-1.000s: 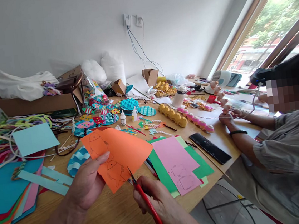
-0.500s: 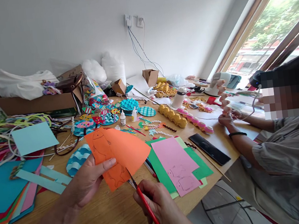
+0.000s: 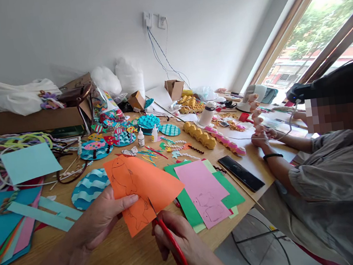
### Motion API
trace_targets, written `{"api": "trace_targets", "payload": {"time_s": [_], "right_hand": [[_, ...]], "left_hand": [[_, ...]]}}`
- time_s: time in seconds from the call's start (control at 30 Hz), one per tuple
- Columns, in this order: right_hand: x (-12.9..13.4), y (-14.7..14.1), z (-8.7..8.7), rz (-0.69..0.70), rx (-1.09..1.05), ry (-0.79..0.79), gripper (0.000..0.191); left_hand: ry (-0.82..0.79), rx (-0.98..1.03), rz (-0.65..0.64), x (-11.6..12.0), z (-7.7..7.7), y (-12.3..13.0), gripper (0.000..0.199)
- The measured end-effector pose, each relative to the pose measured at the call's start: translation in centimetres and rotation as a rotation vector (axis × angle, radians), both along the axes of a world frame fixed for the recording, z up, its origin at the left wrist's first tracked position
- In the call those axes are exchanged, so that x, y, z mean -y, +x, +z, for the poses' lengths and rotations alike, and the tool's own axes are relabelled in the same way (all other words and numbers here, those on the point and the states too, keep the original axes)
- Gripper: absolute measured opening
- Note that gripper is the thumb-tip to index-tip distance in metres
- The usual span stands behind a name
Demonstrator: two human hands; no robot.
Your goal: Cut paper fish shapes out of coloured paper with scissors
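An orange sheet of paper (image 3: 159,179) with pencil-drawn fish is held up above the wooden table. My left hand (image 3: 107,212) pinches its left side, thumb on top between two fish outlines. In my right hand (image 3: 177,234) are red-handled scissors (image 3: 180,253), fingers wrapped in the handles. Their dark blade (image 3: 152,207) lies against the sheet's lower edge, beside the lower fish drawing. Just right of the hands, a pink sheet (image 3: 200,185) with more fish drawings lies on green paper (image 3: 188,207).
Coloured paper (image 3: 5,224) is stacked at left beside pipe cleaners (image 3: 15,144). Glue bottles (image 3: 140,138) and blue wavy paper discs (image 3: 89,187) lie behind the hands. A phone (image 3: 241,173) and a stick (image 3: 241,182) lie at right, near a seated person (image 3: 321,171).
The scissor blade sits deeper over the orange sheet, and the handles have turned more upright. The sheet has shifted slightly right and down in view. The whole scene has shifted left.
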State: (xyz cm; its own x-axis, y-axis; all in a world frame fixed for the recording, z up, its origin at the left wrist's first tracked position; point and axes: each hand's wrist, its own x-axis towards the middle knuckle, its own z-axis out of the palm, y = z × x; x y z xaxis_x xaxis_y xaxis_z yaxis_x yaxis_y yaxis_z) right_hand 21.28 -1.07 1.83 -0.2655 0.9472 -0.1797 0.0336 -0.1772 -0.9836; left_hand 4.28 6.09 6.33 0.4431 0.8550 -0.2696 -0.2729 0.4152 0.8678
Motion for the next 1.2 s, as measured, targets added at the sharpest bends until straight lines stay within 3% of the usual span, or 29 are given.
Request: {"api": "trace_targets", "payload": {"time_s": [0.27,0.57,0.9,1.2], "right_hand": [[0.2,-0.3,-0.1,-0.066,-0.003,-0.015,0.050],[0.4,-0.6,-2.4,-0.126,0.001,0.005,0.046],[0.1,-0.3,0.4,-0.078,0.124,-0.035,0.048],[0.1,-0.7,-2.6,-0.158,0.019,-0.067,0.044]], "left_hand": [[-0.009,0.010,-0.034,-0.1,-0.2,0.4,0.048],[-0.033,-0.024,-0.029,0.1,-0.3,0.5,0.032],[-0.079,-0.030,-0.023,0.7,-0.8,1.0,0.042],[-0.077,0.005,-0.084,0.5,-1.3,0.9,0.040]]}}
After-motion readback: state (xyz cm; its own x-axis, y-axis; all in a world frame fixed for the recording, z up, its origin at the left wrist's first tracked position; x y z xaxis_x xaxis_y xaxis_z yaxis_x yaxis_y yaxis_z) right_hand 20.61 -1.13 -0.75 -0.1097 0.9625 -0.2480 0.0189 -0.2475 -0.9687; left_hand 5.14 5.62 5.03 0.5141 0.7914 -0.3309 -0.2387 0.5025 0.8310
